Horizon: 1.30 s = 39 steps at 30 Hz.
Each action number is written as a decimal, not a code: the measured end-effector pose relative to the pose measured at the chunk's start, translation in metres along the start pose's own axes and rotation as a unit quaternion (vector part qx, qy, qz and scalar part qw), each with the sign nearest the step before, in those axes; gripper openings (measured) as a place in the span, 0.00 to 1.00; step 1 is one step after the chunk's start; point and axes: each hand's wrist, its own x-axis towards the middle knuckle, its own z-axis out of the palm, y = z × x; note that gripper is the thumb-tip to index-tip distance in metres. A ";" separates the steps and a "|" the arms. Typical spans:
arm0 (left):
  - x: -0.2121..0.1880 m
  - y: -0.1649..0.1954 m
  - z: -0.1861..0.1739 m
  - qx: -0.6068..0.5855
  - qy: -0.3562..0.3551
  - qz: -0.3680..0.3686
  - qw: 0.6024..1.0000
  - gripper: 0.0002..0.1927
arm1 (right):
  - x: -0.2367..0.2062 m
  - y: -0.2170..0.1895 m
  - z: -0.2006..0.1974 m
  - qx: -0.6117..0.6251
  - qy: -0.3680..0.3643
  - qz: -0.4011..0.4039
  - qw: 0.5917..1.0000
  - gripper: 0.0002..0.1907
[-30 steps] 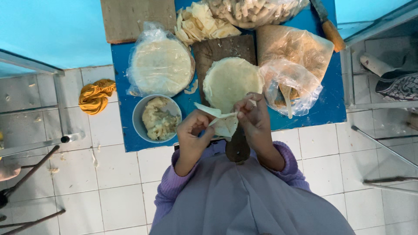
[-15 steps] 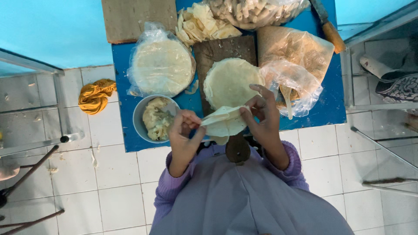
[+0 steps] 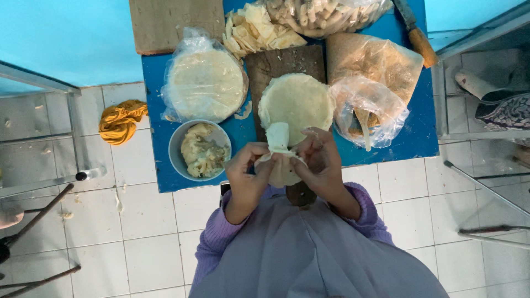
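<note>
I see the wrapper [image 3: 277, 149], flat between the hands a moment ago, now folded upward. My left hand [image 3: 247, 171] and right hand [image 3: 320, 165] pinch it above the board [image 3: 276, 63]; folding seems underway.

pale pastry wrapper [image 3: 279, 152], folded, pinched above table edge

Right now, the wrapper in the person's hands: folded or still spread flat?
Folded. The wrapper is bunched between left hand and right hand, one flap sticking up, unlike the flat round stack on the board behind.
</note>
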 end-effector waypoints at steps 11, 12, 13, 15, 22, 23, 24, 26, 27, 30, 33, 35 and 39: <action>-0.001 0.016 -0.003 0.193 -0.081 0.151 0.966 0.12 | -0.001 -0.018 -0.006 -0.398 -0.008 -0.144 0.906 0.38; -0.003 0.014 -0.005 0.190 -0.059 0.139 0.970 0.11 | -0.003 -0.016 -0.008 -0.423 0.010 -0.150 0.894 0.36; -0.006 0.013 -0.007 0.187 -0.037 0.127 0.973 0.10 | -0.004 -0.014 -0.011 -0.447 0.029 -0.155 0.881 0.35; -0.012 0.009 -0.012 0.153 0.012 0.070 0.986 0.08 | -0.004 -0.008 -0.017 -0.256 0.133 -0.081 0.954 0.32; 0.002 0.006 -0.008 -0.018 -0.067 0.008 0.998 0.15 | -0.001 -0.004 -0.026 0.012 0.036 0.022 0.999 0.38; 0.005 0.008 -0.003 -0.019 -0.101 0.011 0.995 0.20 | -0.001 -0.005 -0.022 0.014 0.021 0.046 0.999 0.38; 0.007 0.010 0.002 0.016 -0.099 0.041 0.994 0.21 | -0.002 -0.006 -0.018 0.016 0.008 0.069 0.997 0.38; 0.009 0.013 0.009 0.087 -0.092 0.102 0.987 0.22 | -0.002 -0.009 -0.012 0.004 -0.011 0.075 0.997 0.40; 0.011 0.014 0.010 0.105 -0.086 0.086 0.987 0.16 | -0.002 -0.011 -0.010 -0.010 -0.015 0.057 0.998 0.43; 0.011 0.011 0.009 0.138 -0.084 0.082 0.983 0.04 | -0.001 -0.015 -0.007 -0.113 -0.025 0.002 0.993 0.46; 0.009 0.006 0.004 0.149 -0.090 0.151 0.973 0.04 | 0.000 -0.014 -0.010 -0.233 -0.021 -0.058 0.970 0.41; 0.004 0.003 0.000 0.167 -0.066 0.172 0.969 0.04 | 0.000 -0.011 -0.012 -0.235 0.024 -0.052 0.970 0.37; -0.004 -0.002 -0.009 0.126 0.076 0.044 0.988 0.08 | 0.002 -0.006 -0.021 -0.111 0.138 -0.003 0.984 0.33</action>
